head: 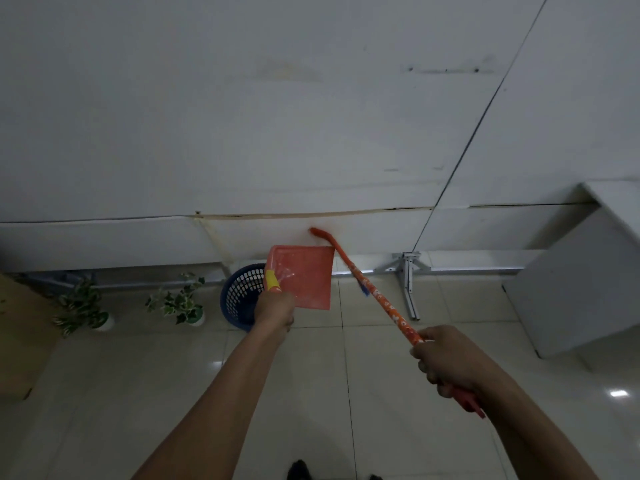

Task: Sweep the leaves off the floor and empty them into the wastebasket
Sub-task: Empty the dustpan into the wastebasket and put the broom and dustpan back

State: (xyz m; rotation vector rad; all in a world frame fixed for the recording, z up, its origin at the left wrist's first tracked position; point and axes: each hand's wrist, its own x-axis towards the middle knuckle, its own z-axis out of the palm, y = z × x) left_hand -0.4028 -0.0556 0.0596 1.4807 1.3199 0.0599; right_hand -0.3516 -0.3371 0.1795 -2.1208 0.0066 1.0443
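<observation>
The left hand (273, 310) holds a closed grip on the yellow handle of the flat orange plastic dustpan (304, 277), raised and tilted above the dark blue perforated plastic wastebasket (239, 296); the right hand (446, 358) grasps the orange flower-patterned broom stick (377, 301). I'd tip the pan steeper, its lip over the basket mouth, for any leaves, unseen here. Two small potted plants (180, 303) stand left, a metal bracket (408, 278) right, neither obstructing.

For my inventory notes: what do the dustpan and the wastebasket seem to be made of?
Dustpan: probably thin red plastic, smooth and slightly glossy, with moulded ridges. Wastebasket: probably dark blue plastic, judging by its regular lattice of moulded holes; the dim light leaves its finish unclear.
</observation>
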